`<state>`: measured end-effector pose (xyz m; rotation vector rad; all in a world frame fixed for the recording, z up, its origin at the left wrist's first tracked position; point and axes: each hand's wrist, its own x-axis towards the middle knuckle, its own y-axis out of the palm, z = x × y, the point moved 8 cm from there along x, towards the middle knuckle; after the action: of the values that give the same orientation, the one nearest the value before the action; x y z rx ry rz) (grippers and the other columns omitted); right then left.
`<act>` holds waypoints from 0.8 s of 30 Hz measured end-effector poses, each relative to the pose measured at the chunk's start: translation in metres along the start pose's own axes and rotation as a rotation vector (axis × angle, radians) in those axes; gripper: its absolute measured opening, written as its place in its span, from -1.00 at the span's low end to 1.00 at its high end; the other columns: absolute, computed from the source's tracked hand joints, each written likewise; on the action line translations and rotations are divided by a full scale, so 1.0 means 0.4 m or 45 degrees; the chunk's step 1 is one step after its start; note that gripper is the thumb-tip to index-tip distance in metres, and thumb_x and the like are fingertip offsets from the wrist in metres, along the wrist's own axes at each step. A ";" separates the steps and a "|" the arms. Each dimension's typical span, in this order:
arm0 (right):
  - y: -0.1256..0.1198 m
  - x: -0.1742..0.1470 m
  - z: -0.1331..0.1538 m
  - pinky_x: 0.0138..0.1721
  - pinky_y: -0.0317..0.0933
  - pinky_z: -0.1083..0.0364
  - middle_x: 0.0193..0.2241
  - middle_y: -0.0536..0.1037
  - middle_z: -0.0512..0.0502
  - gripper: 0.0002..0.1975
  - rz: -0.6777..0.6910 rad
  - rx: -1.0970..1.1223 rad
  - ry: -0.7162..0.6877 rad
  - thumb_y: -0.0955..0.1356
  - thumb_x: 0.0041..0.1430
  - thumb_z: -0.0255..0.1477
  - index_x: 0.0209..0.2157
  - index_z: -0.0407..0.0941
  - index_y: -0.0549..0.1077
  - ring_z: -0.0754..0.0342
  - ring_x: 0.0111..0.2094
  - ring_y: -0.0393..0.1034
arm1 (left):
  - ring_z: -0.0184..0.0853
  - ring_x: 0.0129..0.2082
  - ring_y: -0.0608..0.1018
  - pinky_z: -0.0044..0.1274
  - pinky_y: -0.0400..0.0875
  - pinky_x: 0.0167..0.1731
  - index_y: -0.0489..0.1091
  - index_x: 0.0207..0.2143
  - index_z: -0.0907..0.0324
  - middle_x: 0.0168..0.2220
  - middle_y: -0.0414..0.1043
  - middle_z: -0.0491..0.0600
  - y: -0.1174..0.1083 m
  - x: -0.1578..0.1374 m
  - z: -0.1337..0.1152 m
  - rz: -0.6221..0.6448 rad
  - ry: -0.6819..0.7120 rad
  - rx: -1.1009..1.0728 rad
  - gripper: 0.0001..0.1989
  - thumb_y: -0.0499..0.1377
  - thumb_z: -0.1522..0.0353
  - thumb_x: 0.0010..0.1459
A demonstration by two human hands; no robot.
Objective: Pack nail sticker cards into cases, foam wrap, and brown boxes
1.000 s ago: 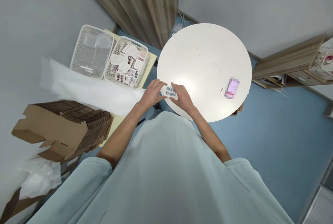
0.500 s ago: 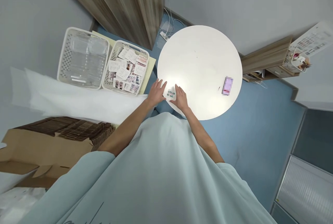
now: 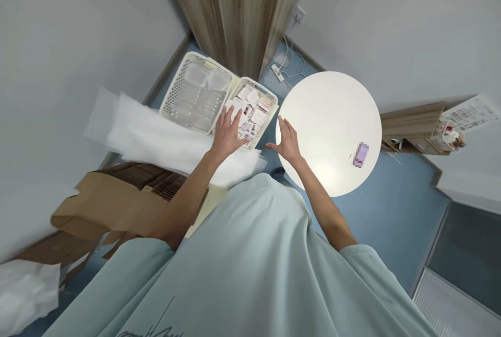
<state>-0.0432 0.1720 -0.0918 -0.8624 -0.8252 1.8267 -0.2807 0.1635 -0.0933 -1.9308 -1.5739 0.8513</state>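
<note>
My left hand (image 3: 227, 132) reaches over the front edge of the smaller white basket (image 3: 274, 101), with fingers spread and nothing in its grasp. In that basket lie several small cards and packets (image 3: 247, 129) with white paper and coloured oval pieces that look like press-on nails. My right hand (image 3: 287, 140) is over the left rim of the round white table (image 3: 324, 112). Its thumb stands apart from the fingers, and no object shows in it. Whether either hand touches what is beneath it, I cannot tell.
A larger white basket (image 3: 168, 98) holds clear plastic packs (image 3: 199, 92). White sheeting (image 3: 156, 139) lies in front of it, and brown cardboard boxes (image 3: 105, 206) sit below. A phone-like purple object (image 3: 360, 155) rests on the table. A power strip (image 3: 277, 72) with cables is on the floor.
Both hands have moved apart, and my left hand has gone from the table edge to the smaller basket. The small card with green nail-like pieces between them is out of sight. The view has shifted.
</note>
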 end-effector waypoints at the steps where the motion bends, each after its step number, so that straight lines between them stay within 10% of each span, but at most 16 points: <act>1: 0.007 0.028 0.034 0.57 0.00 -0.47 0.61 0.18 -0.46 0.12 0.008 -0.003 -0.037 0.55 0.32 -0.07 0.66 -0.12 -0.02 -0.43 0.65 -0.04 | 0.39 0.67 -0.08 0.19 -0.07 0.56 0.07 0.62 0.10 0.64 -0.03 0.39 -0.035 -0.003 0.037 -0.036 -0.036 -0.003 0.27 0.58 -0.07 0.04; 12: 0.121 0.196 0.330 0.63 -0.15 -0.40 0.60 0.21 -0.38 0.10 0.145 -0.071 -0.291 0.53 0.38 -0.15 0.68 -0.09 -0.09 -0.34 0.67 -0.09 | 0.36 0.57 0.19 0.22 -0.01 0.52 0.26 0.50 0.18 0.53 0.23 0.40 -0.213 0.031 0.394 -0.133 -0.307 -0.009 0.01 0.47 0.01 0.11; 24: 0.120 0.160 0.309 0.62 -0.06 -0.37 0.58 0.24 -0.39 0.10 0.175 -0.117 -0.245 0.52 0.37 -0.12 0.68 -0.10 -0.06 -0.34 0.65 -0.02 | 0.11 0.31 0.41 -0.03 0.25 0.48 0.53 0.04 0.19 0.12 0.52 0.17 -0.206 0.072 0.471 -0.104 -0.351 0.036 -0.59 0.34 0.24 0.15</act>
<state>-0.1884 0.1926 -0.0795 -0.8271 -0.9981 2.0288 -0.4703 0.2074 -0.1659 -1.7747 -1.7728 1.1371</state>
